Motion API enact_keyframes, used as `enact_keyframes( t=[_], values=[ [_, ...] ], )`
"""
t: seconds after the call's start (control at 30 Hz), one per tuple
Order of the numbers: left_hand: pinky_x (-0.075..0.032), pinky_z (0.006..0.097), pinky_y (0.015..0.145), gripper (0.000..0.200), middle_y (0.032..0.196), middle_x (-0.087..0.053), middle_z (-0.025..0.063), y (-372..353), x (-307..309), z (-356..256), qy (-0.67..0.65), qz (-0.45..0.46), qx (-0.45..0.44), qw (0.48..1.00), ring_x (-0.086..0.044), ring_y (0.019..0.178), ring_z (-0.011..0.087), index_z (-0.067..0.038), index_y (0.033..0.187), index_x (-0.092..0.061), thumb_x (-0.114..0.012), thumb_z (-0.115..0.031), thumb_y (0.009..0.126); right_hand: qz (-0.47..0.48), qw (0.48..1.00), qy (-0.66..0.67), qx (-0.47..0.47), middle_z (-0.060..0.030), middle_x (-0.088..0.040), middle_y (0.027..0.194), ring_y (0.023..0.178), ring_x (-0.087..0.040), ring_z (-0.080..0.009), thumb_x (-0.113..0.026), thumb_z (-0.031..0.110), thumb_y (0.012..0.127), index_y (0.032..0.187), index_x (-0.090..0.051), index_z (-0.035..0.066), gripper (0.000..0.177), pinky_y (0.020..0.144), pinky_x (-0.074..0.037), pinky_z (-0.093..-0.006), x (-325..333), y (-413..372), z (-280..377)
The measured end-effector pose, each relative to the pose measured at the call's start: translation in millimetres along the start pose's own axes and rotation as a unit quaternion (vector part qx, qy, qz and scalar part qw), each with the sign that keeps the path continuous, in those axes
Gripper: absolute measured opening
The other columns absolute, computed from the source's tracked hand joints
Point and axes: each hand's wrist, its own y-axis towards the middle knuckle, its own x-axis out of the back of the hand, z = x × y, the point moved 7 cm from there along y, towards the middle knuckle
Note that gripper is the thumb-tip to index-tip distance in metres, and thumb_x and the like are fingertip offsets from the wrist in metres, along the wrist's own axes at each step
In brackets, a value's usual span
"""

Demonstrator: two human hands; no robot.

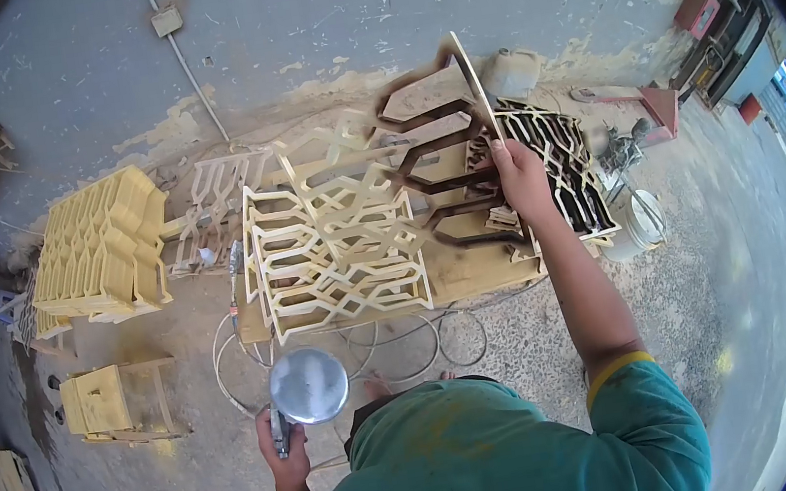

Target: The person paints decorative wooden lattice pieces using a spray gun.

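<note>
Fingers of my left hand (285,450) are wrapped round the handle of a spray gun with a round metal cup (309,386), low in front of me. My right hand (520,174) is closed on the straight edge of a lattice panel (445,150), held up and tilted above the bench. The panel looks dark brown near that hand and cream toward its other side. Beneath and left of it, cream lattice panels (346,301) stand on the bench (496,274). Dark lattice panels (569,168) are grouped just right of my right hand.
Yellow lattice panels (100,246) are stacked at the left. Below them is a small yellow-topped stand (99,401). A hose (431,345) loops over the floor by my feet. At the right stands a white bucket (643,218). A wall (304,19) runs behind the bench.
</note>
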Motion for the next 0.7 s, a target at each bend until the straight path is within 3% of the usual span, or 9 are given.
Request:
enact_keyframes(
  t=[0.07, 0.1, 0.3, 0.47, 0.57, 0.7],
  values=[
    [-0.042, 0.0229, 0.056, 0.043, 0.075, -0.05, -0.0006, -27.9, -32.5, 11.3, 0.02, -0.002, 0.049, 0.999, -0.048, 0.062, 0.0067, -0.002, 0.12, -0.052, -0.063, 0.002, 0.079, -0.065, 0.983, 0.17, -0.03, -0.0106, -0.069, 0.079, 0.063, -0.062, -0.0131, -0.043, 0.026, 0.105, 0.089, -0.06, 0.0, 0.035, 0.057, -0.05, -0.0255, 31.1, -4.2, -25.9],
    [-0.042, 0.0229, 0.055, 0.042, 0.075, -0.051, -0.0005, -37.1, -50.8, 17.7, 0.007, 0.01, 0.064, 0.998, -0.048, 0.062, 0.0066, -0.002, 0.119, -0.052, -0.062, 0.003, 0.078, -0.053, 0.971, 0.231, -0.023, -0.0105, -0.068, 0.082, 0.068, -0.064, -0.0144, -0.041, 0.025, 0.106, 0.091, -0.057, 0.002, 0.032, 0.059, -0.053, -0.025, 43.6, -3.2, -43.9],
    [-0.044, 0.0239, 0.056, 0.039, 0.075, -0.054, 0.0007, -70.3, -137.6, 32.6, 0.007, 0.047, 0.11, 0.993, -0.053, 0.062, 0.0075, -0.002, 0.114, -0.053, -0.061, 0.003, 0.076, -0.196, 0.869, 0.448, 0.076, -0.017, -0.068, 0.096, 0.082, -0.066, -0.0176, -0.038, 0.022, 0.107, 0.097, -0.054, 0.0, 0.029, 0.075, -0.056, -0.0325, 115.3, -3.5, -76.1],
    [-0.046, 0.0267, 0.061, 0.042, 0.082, -0.057, 0.0029, -69.8, -162.3, 4.3, 0.038, 0.105, 0.06, 0.992, -0.056, 0.068, 0.0107, -0.001, 0.116, -0.054, -0.062, 0.003, 0.076, -0.245, 0.823, 0.501, 0.108, -0.0181, -0.069, 0.096, 0.082, -0.065, -0.0176, -0.039, 0.026, 0.107, 0.098, -0.053, 0.0, 0.031, 0.08, -0.051, -0.0286, 167.3, -4.9, -75.6],
    [-0.048, 0.0291, 0.071, 0.043, 0.093, -0.061, 0.0062, -57.5, -173.2, 4.7, 0.087, 0.118, 0.015, 0.989, -0.059, 0.081, 0.0142, 0.001, 0.118, -0.054, -0.062, 0.004, 0.076, -0.228, 0.812, 0.525, 0.118, -0.0218, -0.068, 0.1, 0.089, -0.068, -0.0259, -0.039, 0.033, 0.107, 0.101, -0.052, 0.002, 0.034, 0.081, -0.058, -0.0423, 192.2, -7.8, -70.2],
    [-0.048, 0.0341, 0.083, 0.044, 0.109, -0.064, 0.011, -59.1, -208.9, -18.6, 0.115, 0.158, -0.028, 0.98, -0.06, 0.097, 0.018, 0.001, 0.12, -0.055, -0.062, 0.003, 0.076, -0.206, 0.818, 0.526, 0.104, -0.0214, -0.068, 0.099, 0.09, -0.069, -0.0262, -0.036, 0.029, 0.108, 0.099, -0.051, 0.001, 0.033, 0.079, -0.059, -0.0404, 216.2, -13.0, -63.4]
  ],
)
